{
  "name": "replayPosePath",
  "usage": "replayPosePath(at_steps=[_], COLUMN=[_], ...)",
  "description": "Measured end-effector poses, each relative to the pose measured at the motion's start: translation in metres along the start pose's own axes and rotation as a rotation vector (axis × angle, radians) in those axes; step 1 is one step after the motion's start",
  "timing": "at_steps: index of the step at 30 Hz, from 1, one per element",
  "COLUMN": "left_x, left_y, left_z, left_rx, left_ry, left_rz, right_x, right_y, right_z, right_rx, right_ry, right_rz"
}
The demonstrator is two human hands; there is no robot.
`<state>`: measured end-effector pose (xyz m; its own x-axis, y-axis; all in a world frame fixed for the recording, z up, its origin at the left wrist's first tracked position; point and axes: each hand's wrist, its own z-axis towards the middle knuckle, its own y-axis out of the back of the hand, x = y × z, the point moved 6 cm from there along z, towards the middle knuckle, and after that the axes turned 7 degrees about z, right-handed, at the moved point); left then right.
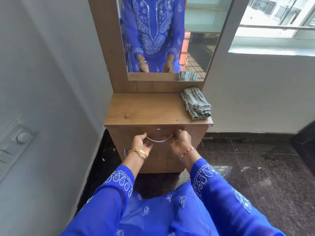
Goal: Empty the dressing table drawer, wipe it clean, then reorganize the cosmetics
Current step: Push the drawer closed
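A narrow wooden dressing table (136, 109) stands against the wall below a tall mirror (163, 34). Its drawer front (119, 135) sits closed under the top, with a round lock (158, 130) and a curved silver handle (159, 140). My left hand (140, 143) grips the handle's left end. My right hand (180, 142) grips its right end. A folded grey striped cloth (196, 103) lies on the right side of the tabletop. The drawer's contents are hidden.
A grey wall with a switch panel (15, 143) runs close on the left. Dark speckled floor (247, 167) spreads to the right, with a dark object (305, 138) at the right edge. A window (276, 23) is at upper right.
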<state>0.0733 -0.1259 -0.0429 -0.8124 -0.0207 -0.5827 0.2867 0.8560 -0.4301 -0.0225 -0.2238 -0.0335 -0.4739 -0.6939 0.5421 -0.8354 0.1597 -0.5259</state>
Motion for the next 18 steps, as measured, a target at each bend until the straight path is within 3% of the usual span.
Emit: replayPosePath(at_steps=[13,18], left_x=[0.003,0.003], left_y=[-0.002,0.004], left_z=[0.004,-0.01], left_rx=[0.007,-0.116], left_ry=[-0.028,-0.162], left_rz=[0.117,0.547], right_x=[-0.003,0.001], right_y=[0.0,0.011], right_z=[0.004,-0.001], right_rx=[0.084,0.096], right_ry=[-0.037,0.025], right_rz=[-0.04,-0.245])
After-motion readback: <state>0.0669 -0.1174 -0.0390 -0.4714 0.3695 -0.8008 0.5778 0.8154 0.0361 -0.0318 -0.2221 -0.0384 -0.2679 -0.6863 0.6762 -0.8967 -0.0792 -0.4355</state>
